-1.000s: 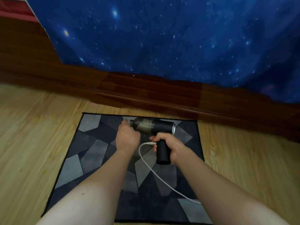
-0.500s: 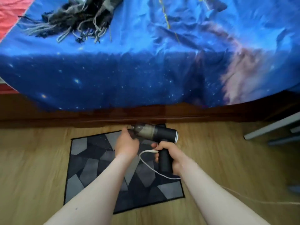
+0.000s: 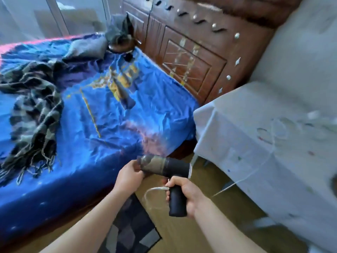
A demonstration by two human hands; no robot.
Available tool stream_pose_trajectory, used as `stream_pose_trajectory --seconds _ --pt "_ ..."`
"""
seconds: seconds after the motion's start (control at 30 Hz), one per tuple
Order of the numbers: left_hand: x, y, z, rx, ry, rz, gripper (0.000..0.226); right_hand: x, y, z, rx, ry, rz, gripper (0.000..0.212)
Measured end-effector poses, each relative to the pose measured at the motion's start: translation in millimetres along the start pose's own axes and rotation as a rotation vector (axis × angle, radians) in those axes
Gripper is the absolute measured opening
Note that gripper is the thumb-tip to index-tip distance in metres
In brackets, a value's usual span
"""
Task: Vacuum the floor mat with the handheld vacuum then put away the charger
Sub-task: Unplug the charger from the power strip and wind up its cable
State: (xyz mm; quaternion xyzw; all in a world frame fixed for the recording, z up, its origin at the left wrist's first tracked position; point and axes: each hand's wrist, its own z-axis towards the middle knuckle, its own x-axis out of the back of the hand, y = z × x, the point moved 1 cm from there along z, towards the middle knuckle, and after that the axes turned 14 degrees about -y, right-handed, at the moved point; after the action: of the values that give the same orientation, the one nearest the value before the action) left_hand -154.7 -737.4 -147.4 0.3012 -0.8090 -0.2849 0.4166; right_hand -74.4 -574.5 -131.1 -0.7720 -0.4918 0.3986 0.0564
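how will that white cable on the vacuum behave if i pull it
Probably floppy: the cable sags in a loose loop off the vacuum handle. Likely light, being thin. It runs up onto the white-covered table, so tugging may snag there.

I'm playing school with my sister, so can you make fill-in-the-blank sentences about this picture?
The right hand grips the vacuum by its black ____.
The cable hanging from the vacuum is ____.
A checked scarf lies on the ____ bedsheet.
Missing words: handle, white, blue.
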Motion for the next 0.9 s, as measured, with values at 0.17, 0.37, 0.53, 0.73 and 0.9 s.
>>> stream_pose_trajectory --seconds 0.17,0.37,0.53,0.73,0.9 --pt "-19.6 118.7 -27.1 -0.076 -0.115 0.096 0.022 21.0 -64.7 -106.1 0.180 0.051 0.062 0.033" --pt "-101.5 255.6 -47.5 -0.261 -0.220 0.200 0.037 100.1 -129.1 -214.0 0.336 0.175 0.177 0.012" --pt "-178.0 330.7 -49.6 -0.317 -0.365 0.222 0.039 167.6 -153.7 -283.2 0.455 0.239 0.244 0.012" --pt "-228.6 380.4 -59.5 -0.425 -0.439 0.242 0.044 208.6 -173.1 -326.2 0.524 0.333 0.344 0.011" --pt "-248.0 401.7 -55.3 -0.563 -0.512 0.397 0.047 221.0 -199.5 -342.9 0.589 0.372 0.379 0.009"
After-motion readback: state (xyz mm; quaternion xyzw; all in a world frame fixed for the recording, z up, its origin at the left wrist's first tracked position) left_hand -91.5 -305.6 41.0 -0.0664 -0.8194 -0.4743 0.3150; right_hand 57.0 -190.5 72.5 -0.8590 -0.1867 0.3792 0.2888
